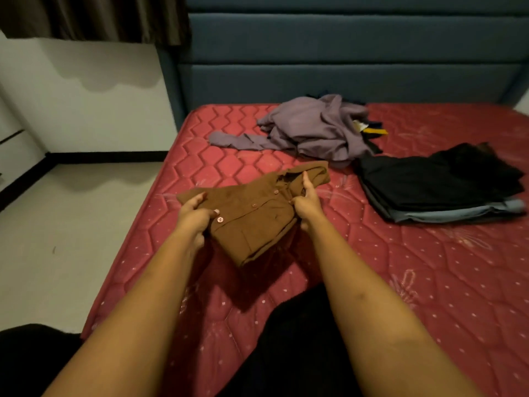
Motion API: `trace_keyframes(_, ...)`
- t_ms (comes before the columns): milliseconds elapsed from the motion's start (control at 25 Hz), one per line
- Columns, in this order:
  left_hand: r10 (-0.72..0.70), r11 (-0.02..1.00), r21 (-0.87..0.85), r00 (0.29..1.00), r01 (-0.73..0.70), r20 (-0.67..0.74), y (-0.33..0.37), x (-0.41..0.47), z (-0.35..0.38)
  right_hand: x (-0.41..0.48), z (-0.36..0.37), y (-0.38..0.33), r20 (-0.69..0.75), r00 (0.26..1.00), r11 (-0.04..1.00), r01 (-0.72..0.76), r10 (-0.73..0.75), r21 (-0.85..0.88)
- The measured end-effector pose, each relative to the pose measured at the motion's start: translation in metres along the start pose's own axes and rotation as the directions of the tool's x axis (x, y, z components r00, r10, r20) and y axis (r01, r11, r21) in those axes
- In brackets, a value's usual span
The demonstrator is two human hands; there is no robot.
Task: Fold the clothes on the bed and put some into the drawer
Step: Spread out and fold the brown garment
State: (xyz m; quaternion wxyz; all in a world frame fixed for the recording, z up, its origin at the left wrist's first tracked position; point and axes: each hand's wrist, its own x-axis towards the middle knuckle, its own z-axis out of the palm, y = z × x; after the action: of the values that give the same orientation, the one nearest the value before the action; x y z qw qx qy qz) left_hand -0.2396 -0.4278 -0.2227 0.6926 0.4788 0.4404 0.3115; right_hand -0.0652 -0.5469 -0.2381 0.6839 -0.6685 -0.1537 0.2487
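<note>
Red quilted mattress, hexagon stitching, pale flower print. Blue padded headboard along far edge.

Folded brown shirt held just above mattress near left edge, shadow beneath. Left hand grips shirt's left side, fingers curled under. Right hand grips collar end, thumb on top.

Purple heap near far edge. Dark folded stack toward right edge, grey-blue piece at bottom.

Pale floor left of bed. White wall with black skirting. Dark curtain above.

Folded brown shirt tilts above bed; purple heap, dark stack beyond.
</note>
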Motion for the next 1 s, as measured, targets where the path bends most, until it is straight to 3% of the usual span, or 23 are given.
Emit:
trace_keyframes(200,0.002,1.000,0.007,0.980,-0.004,0.200,0.028,-0.041,0.097,-0.019,-0.104,-0.061,-0.180,0.964,0.980,0.196,-0.197,-0.020)
trace_keyframes(440,0.031,0.998,0.026,0.868,-0.050,0.496,-0.003,-0.088,0.255,-0.029,-0.277,-0.083,-0.487,0.796,0.934,0.306,-0.358,-0.185)
trace_keyframes(600,0.078,0.980,0.095,0.775,-0.175,0.627,-0.055,-0.113,0.348,-0.041,-0.379,-0.048,-0.662,0.681,0.949,0.187,-0.313,-0.256)
trace_keyframes(760,-0.057,0.944,0.264,0.691,-0.198,0.721,-0.121,-0.126,0.379,-0.052,-0.421,0.022,-0.828,0.530,0.960,-0.083,-0.184,-0.266)
trace_keyframes(880,-0.178,0.905,0.392,0.690,-0.165,0.701,-0.178,-0.106,0.370,-0.070,-0.409,0.077,-0.866,0.492,0.913,-0.303,-0.095,-0.272)
trace_keyframes(1000,-0.242,0.897,0.429,0.697,-0.103,0.674,-0.195,-0.088,0.368,-0.058,-0.408,0.089,-0.881,0.449,0.859,-0.381,-0.151,-0.341)
